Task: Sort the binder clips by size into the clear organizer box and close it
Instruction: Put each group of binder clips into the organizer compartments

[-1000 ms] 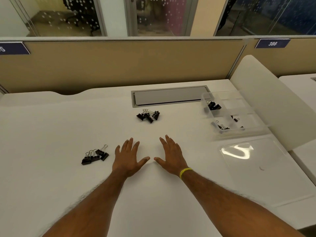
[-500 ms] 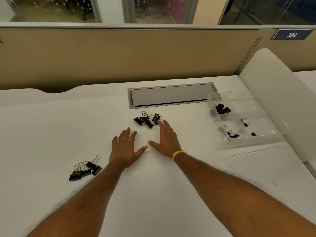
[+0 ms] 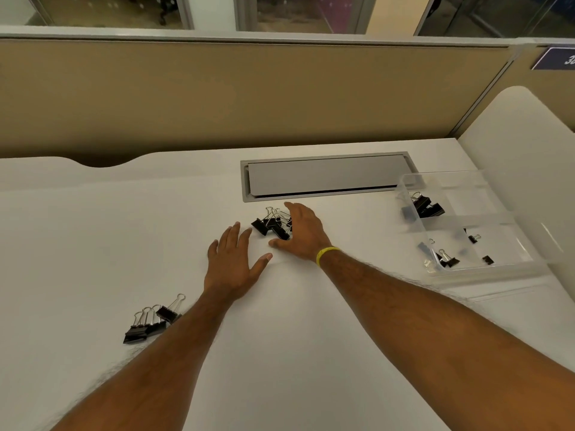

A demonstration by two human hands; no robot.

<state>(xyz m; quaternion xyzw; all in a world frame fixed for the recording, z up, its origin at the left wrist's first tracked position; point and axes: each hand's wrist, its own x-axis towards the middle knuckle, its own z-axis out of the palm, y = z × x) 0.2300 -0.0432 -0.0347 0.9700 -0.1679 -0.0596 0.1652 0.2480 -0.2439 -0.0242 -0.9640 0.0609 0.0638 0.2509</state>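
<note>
A pile of black binder clips (image 3: pixel 270 225) lies on the white desk just in front of the grey cable hatch. My right hand (image 3: pixel 301 230), with a yellow wristband, reaches over the pile's right side with fingers extended; some clips are hidden beneath it. My left hand (image 3: pixel 234 262) lies flat and spread on the desk, a little nearer than the pile. A second group of larger black clips (image 3: pixel 152 320) lies at the near left beside my left forearm. The clear organizer box (image 3: pixel 497 269) stands open at the right, with black clips in several compartments.
A grey cable hatch (image 3: pixel 326 176) is set into the desk behind the pile. A beige partition (image 3: pixel 217 98) closes off the back. A white rounded panel (image 3: pixel 522 157) rises at the right of the box. The box's clear lid (image 3: pixel 516 293) lies flat toward me.
My right hand has moved forward from the desk's middle until it covers the right side of the central clip pile. My left hand slid forward slightly. The camera has moved forward.
</note>
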